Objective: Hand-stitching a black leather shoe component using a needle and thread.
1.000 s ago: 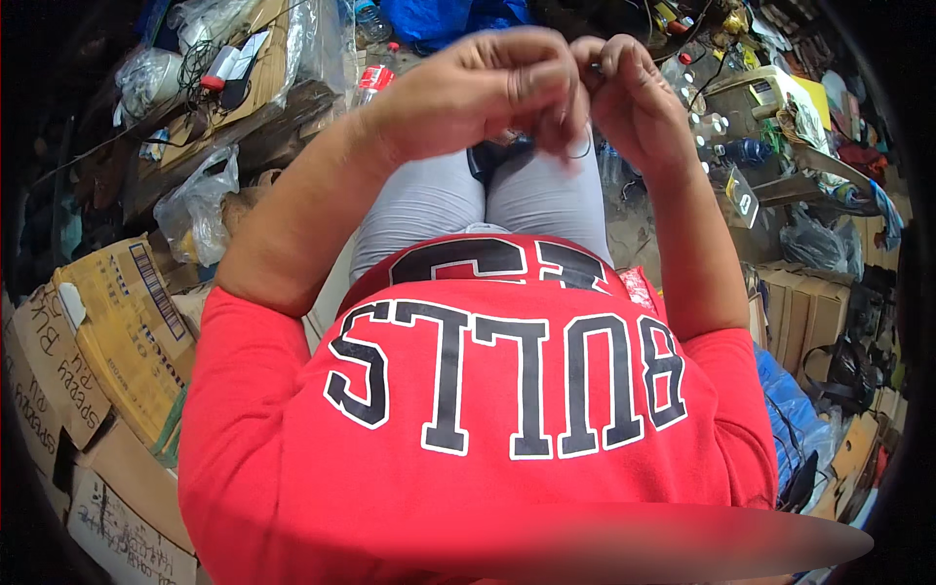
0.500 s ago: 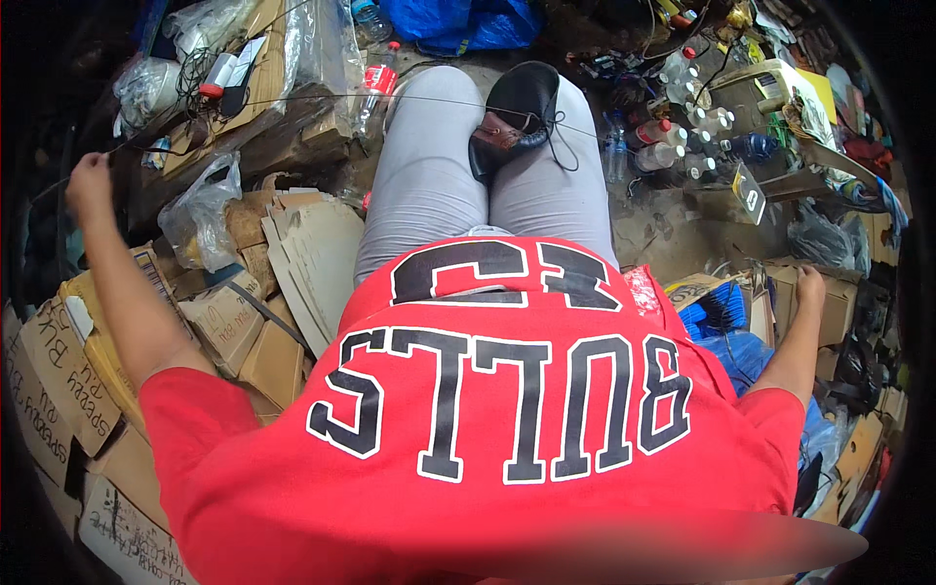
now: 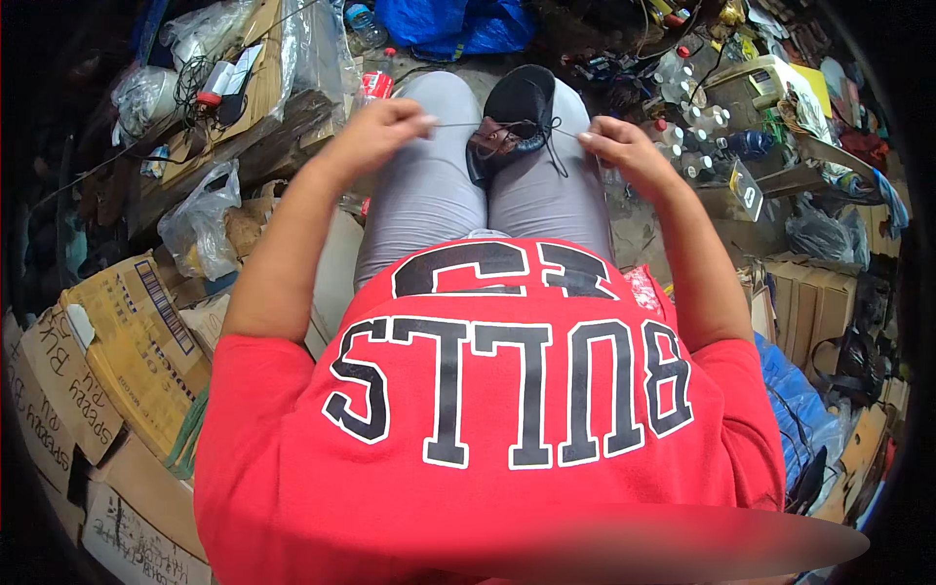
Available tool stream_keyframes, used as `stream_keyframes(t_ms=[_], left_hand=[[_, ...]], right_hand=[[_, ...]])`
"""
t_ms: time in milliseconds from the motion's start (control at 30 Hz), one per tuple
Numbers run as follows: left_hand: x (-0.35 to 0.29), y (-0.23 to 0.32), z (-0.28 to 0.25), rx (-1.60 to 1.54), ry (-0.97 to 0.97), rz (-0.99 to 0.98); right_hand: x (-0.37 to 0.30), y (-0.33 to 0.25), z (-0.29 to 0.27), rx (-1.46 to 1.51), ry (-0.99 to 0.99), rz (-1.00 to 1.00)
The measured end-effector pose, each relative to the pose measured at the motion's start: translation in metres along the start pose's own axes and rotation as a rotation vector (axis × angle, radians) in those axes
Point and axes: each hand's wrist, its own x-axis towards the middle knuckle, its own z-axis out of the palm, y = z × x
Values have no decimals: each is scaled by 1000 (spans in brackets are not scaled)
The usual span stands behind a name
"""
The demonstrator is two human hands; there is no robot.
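A black shoe (image 3: 520, 99) with dark laces stands wedged between my knees. A thin dark thread (image 3: 456, 124) stretches from the shoe toward my left hand (image 3: 385, 132), whose fingers are pinched on it above the left knee. My right hand (image 3: 629, 146) is just right of the shoe, its thumb and fingertips pinched together on what looks like the thread's other side. A loose lace end (image 3: 559, 161) hangs down beside the shoe onto the grey trousers (image 3: 424, 195).
Flattened cardboard boxes (image 3: 73, 375) lie at my left, near a clear plastic bag (image 3: 203, 219). Plastic bottles (image 3: 697, 132) cluster at the far right. A blue sheet (image 3: 458, 24) lies ahead; more cardboard (image 3: 809, 302) and blue plastic (image 3: 780, 380) sit on my right.
Both hands have come inward from wide at the sides to close by the shoe. The thread was pulled out far to the left before; the shoe has hardly moved.
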Motion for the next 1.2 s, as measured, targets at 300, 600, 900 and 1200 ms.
stream_keyframes(t_ms=[300,600,900,1200], left_hand=[[-54,-141,-84,-160,594,-232],[70,44,45,300,255,608],[105,59,43,226,-243,176],[110,37,44,-105,-369,105]], right_hand=[[-56,85,-110,277,330,194],[13,-14,-7,-301,183,-269],[30,-8,-1,-286,119,-373],[27,-10,15,-273,68,-416]])
